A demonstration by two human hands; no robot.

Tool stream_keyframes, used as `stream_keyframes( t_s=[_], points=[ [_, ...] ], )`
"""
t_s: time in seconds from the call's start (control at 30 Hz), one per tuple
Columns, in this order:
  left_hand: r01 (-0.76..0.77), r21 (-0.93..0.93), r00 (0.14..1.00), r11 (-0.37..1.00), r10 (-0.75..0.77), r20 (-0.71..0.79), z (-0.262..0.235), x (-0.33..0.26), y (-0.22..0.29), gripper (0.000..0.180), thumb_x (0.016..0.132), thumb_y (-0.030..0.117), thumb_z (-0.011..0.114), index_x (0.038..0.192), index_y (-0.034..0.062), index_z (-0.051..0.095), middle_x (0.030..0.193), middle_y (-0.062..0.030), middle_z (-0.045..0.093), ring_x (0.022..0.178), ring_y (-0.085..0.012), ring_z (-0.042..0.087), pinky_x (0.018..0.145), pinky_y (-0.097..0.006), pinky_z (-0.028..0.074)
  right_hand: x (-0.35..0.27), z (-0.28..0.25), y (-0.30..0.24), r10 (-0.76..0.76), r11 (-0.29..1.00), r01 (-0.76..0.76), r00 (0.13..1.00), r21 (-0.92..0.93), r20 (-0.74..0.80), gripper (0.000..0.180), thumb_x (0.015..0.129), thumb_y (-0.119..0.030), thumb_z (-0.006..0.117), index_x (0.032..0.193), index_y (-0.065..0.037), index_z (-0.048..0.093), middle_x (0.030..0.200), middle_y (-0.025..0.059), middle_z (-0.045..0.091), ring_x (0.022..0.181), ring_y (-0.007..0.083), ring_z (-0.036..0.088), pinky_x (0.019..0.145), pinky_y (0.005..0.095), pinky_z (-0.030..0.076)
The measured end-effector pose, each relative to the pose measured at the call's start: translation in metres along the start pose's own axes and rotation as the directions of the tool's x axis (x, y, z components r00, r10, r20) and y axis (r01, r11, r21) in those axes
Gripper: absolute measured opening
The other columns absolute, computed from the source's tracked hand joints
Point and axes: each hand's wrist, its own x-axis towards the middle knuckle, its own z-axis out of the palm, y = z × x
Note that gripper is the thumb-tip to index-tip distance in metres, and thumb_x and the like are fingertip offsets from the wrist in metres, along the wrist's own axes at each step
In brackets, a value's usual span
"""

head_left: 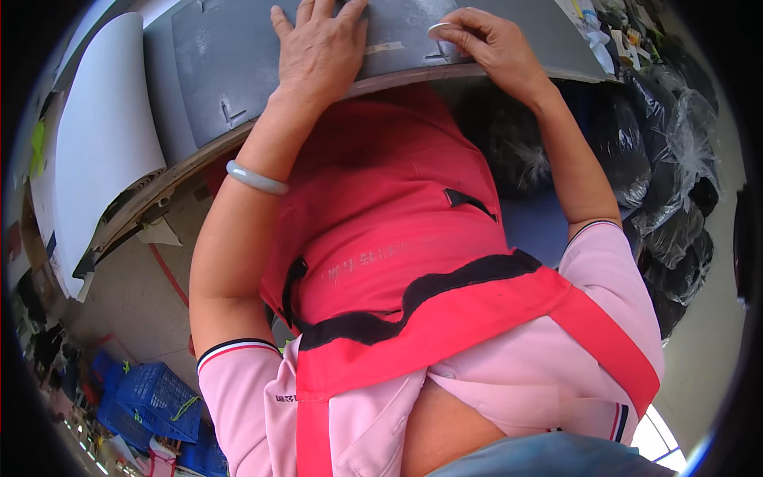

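My left hand (322, 52) lies with fingers spread on a dark grey board (226, 67) on the work table. The board has pale scuffs and L-shaped marks or slots near its corners. In my right hand (499, 52) a small flat white piece with a rounded edge (437, 30) is pinched between thumb and fingers, just over the board's right part. Its exact kind does not show. Between the two hands a short beige strip (385, 48) sits on the board. A pale bangle (256, 177) circles my left forearm.
A large curled white sheet (107, 135) hangs over the table's left edge. Blue plastic baskets (159, 401) stand on the floor at lower left. Black and clear plastic bags (671, 167) are heaped at the right. My red apron (381, 191) is close to the table edge.
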Motion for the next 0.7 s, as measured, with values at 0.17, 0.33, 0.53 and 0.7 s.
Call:
stream_keyframes(
  t_s=[0.17, 0.33, 0.53, 0.7],
  points=[
    [0.007, -0.009, 1.000, 1.000, -0.007, 0.000, 0.002, -0.001, 0.001, 0.030, 0.098, 0.023, 0.059, 0.125, 0.0097, 0.063, 0.128, -0.0153, 0.058, 0.130, -0.0358, 0.051, 0.112, -0.066, 0.032, -0.013, -0.007, -0.007, -0.019, 0.983, 0.031, 0.997, -0.182, 0.070, 0.019, 0.100, -0.019, 0.067, 0.105, -0.002, 0.072, 0.092, 0.0061, 0.069, 0.084, 0.0159, 0.065, 0.076, 0.0307, 0.051],
    [0.016, -0.022, 1.000, 1.000, -0.016, 0.020, 0.000, -0.002, 0.003, 0.030, 0.098, 0.022, 0.059, 0.124, 0.0094, 0.064, 0.128, -0.0147, 0.058, 0.129, -0.0350, 0.052, 0.112, -0.066, 0.033, -0.009, 0.000, -0.011, -0.142, 0.954, 0.167, 0.983, -0.248, 0.117, 0.016, 0.099, -0.016, 0.066, 0.105, -0.002, 0.071, 0.091, 0.0106, 0.068, 0.083, 0.0253, 0.066, 0.077, 0.0338, 0.051],
    [0.019, -0.016, 1.000, 1.000, -0.019, 0.017, -0.001, -0.004, 0.003, 0.028, 0.097, 0.021, 0.060, 0.123, 0.0094, 0.064, 0.124, -0.0135, 0.059, 0.125, -0.0338, 0.054, 0.110, -0.066, 0.035, -0.010, -0.009, -0.014, -0.116, 0.891, 0.178, 0.979, -0.418, 0.168, 0.019, 0.099, -0.019, 0.066, 0.104, -0.001, 0.068, 0.088, 0.0096, 0.067, 0.077, 0.0223, 0.065, 0.074, 0.0332, 0.052],
    [-0.008, -0.038, 0.998, 0.999, 0.006, -0.059, 0.004, -0.005, -0.001, 0.027, 0.097, 0.021, 0.060, 0.121, 0.0094, 0.065, 0.122, -0.0134, 0.059, 0.124, -0.0334, 0.054, 0.110, -0.067, 0.035, -0.012, 0.005, -0.037, 0.340, 0.933, -0.329, 0.939, 0.147, -0.052, 0.016, 0.096, -0.014, 0.066, 0.105, -0.002, 0.063, 0.072, 0.0010, 0.062, 0.060, 0.0079, 0.058, 0.054, 0.0253, 0.047]
  ],
)
